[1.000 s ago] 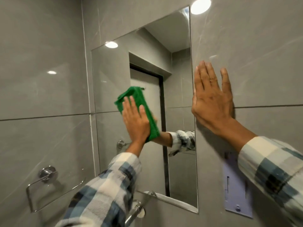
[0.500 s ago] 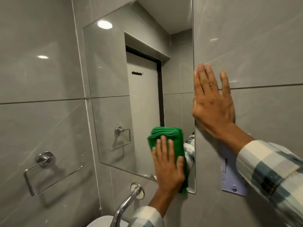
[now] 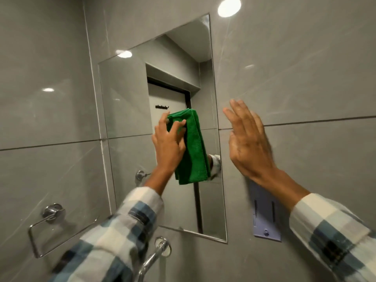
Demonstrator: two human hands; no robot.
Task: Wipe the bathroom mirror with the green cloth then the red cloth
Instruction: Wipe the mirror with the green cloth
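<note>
A frameless rectangular mirror [image 3: 130,110] hangs on the grey tiled wall. My left hand [image 3: 167,145] pinches the top of a folded green cloth [image 3: 194,151], which hangs down in front of the mirror's right half, near mid height. My right hand [image 3: 248,143] is open with fingers spread, just right of the mirror's edge and slightly off the wall tile. No red cloth is in view.
A chrome towel ring [image 3: 43,226] is mounted on the left wall, low down. A chrome tap pipe [image 3: 154,255] rises below the mirror. A pale purple holder [image 3: 264,216] sticks to the wall under my right wrist.
My left hand rose from the mirror's lower right corner to mid height and changed from pressing the cloth flat to pinching its top. My right hand lifted off the wall.
</note>
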